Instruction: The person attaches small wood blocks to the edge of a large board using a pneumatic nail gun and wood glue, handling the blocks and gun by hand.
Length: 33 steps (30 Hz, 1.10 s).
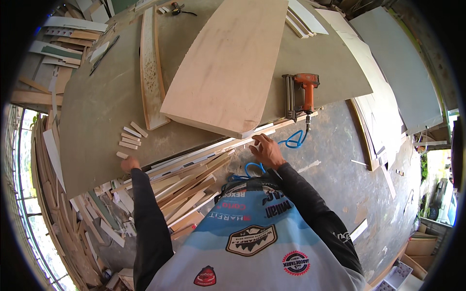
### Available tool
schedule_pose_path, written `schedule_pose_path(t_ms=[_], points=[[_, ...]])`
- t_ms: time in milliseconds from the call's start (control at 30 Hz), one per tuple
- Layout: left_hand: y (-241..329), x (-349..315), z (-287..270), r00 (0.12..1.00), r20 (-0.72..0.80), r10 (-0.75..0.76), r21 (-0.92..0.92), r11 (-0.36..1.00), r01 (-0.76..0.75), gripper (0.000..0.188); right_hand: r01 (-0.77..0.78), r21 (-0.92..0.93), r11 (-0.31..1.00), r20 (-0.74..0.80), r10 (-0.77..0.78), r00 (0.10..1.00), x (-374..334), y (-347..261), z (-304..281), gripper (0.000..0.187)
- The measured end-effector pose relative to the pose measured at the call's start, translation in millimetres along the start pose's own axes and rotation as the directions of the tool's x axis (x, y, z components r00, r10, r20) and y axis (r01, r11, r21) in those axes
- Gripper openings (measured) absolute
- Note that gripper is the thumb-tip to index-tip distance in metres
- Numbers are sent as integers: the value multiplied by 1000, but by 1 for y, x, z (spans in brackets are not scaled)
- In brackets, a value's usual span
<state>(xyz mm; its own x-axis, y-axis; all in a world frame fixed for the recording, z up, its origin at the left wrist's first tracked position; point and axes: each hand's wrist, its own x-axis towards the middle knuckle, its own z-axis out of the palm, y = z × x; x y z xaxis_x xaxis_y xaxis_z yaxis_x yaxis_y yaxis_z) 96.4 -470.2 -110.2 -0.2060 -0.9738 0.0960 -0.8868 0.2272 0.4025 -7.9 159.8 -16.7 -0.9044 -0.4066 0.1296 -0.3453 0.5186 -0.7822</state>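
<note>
My left hand (130, 165) is at the near left edge of the table, its fingers closed at the end of a small pale wood block (122, 155). Several similar blocks (129, 141) lie in a loose row just beyond it. My right hand (268, 152) is curled by the near corner of a large box-like wooden panel (225, 68). Something small and whitish shows at its fingertips, too small to make out. To the right of the panel, an orange nail gun (307, 92) lies on the table, joined to a blue air hose (294, 140).
A long narrow wooden trough (151, 72) lies left of the panel on the brown tabletop (97, 121). Wood strips (189, 186) are heaped below the near edge. A tape measure (176, 9) sits at the far side. Large sheets (395, 68) lean at the right.
</note>
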Motion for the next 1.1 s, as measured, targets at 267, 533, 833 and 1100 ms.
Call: schedule_pose_path(t_ms=[267, 533, 833, 1100], points=[[85, -331, -50, 899, -28, 436, -832, 488, -263, 51, -105, 280, 954, 212, 45, 976, -19, -21, -18, 25], [140, -452, -82, 374, 167, 912, -836, 332, -437, 36, -34, 224, 974, 177, -7, 984, -19, -31, -9, 32], [172, -453, -55, 641, 159, 751, -874, 409, -263, 41, 177, 4, 984, 117, -176, 977, 14, 1, -8, 25], [215, -412, -98, 384, -216, 898, -558, 210, -803, 54, 302, 27, 953, 100, -303, 948, 44, 12, -2, 28]])
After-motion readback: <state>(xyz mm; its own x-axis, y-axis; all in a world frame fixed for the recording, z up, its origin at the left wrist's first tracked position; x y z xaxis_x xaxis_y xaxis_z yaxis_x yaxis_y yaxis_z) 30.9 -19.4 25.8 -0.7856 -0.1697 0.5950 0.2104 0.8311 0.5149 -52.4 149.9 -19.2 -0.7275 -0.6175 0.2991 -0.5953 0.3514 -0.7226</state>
